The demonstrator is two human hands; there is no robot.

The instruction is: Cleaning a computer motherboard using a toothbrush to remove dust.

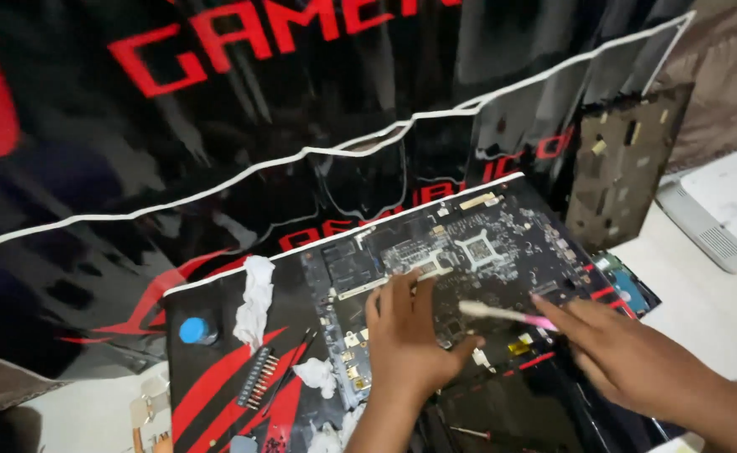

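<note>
Dark circuit board lies flat on the mat; left hand presses it steady, grip apart, while right hand pinches a pink brush over it.

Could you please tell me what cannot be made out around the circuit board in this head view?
- Circuit board: its near part is hidden under the left hand.
- Brush: blurred; the handle end is hidden in the right hand.
- Blue-capped bottle: too dark against the mat to show its body.
- Screwdriver: partly lost in shadow near the bottom edge.
</note>
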